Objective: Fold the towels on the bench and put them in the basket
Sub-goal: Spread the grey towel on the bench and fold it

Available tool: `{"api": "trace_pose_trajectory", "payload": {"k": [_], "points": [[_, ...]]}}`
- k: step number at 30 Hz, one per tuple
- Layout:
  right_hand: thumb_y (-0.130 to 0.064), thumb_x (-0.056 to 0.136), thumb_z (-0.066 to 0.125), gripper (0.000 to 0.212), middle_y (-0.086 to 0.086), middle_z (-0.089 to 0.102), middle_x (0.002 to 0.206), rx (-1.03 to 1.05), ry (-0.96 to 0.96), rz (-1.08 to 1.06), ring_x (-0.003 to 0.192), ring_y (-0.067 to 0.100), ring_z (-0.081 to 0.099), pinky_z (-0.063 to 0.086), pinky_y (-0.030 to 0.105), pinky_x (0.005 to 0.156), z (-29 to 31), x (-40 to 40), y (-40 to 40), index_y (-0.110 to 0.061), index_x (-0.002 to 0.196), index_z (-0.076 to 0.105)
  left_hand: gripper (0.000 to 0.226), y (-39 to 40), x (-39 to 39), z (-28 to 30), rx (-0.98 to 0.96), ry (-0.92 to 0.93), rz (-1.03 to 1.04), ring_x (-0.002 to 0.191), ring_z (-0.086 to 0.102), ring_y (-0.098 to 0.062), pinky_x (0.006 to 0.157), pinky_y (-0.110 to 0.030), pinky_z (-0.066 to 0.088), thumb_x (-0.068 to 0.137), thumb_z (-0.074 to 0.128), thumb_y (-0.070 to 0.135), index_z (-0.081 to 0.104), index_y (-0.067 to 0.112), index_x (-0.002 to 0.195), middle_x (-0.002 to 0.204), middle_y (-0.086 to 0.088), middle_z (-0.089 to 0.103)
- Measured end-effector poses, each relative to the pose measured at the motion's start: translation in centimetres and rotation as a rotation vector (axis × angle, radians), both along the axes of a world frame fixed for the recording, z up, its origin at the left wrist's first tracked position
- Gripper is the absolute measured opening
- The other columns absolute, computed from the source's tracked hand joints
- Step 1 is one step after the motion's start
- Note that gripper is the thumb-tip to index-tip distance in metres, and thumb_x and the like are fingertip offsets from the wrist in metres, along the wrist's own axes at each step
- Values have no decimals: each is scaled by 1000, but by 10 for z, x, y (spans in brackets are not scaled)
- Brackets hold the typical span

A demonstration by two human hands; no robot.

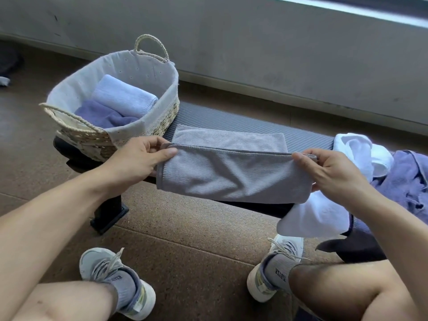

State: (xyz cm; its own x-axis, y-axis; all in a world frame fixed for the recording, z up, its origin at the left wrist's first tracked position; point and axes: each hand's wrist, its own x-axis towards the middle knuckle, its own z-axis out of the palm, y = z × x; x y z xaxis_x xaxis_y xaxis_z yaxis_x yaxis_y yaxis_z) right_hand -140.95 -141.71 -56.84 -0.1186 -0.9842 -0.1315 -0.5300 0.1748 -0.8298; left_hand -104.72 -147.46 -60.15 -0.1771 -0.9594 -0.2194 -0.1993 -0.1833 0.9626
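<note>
Head view: left hand (141, 154) and right hand (324, 172) each pinch a corner of the grey towel (231, 177), half-draped over the surface (254, 126). Uneven tension could skew the fold; its hidden far layer may slip.

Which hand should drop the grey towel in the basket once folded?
Left, probably. The left hand pinches the grey towel at the end nearest the basket; the right hand holds the far end, beside the unfolded pile.
</note>
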Motion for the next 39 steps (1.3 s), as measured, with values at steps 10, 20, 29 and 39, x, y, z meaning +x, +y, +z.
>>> {"api": "trace_pose_trajectory", "payload": {"k": [10,20,29,39], "points": [[-37,91,72,20,14,70,72,52,202,100,57,18,61,58,45,67,-9,0,2,-19,81,70,12,4,-4,1,14,-53,-55,78,69,-7,63,-15,53,94,67,16,71,5,98,89,-5,76],[-38,88,74,19,-10,71,107,-321,480,87,106,16,64,49,39,94,0,37,-17,-31,105,71,28,18,-22,21,41,80,-8,82,57,-23,71,-40,45,78,76,34,76,9,91,86,-3,71],[-34,86,79,20,-12,74,100,-521,266,422,96,8,67,53,35,85,12,113,-14,-26,103,74,24,33,-48,38,32,89,-166,76,67,-12,52,-24,52,89,68,27,80,9,98,92,-11,78],[-39,77,85,21,-14,78,92,-503,193,334,86,2,71,56,35,78,14,115,-18,-29,95,81,27,31,-45,36,233,205,-82,87,63,-25,78,-43,48,99,56,26,79,11,98,104,-14,73]]}}
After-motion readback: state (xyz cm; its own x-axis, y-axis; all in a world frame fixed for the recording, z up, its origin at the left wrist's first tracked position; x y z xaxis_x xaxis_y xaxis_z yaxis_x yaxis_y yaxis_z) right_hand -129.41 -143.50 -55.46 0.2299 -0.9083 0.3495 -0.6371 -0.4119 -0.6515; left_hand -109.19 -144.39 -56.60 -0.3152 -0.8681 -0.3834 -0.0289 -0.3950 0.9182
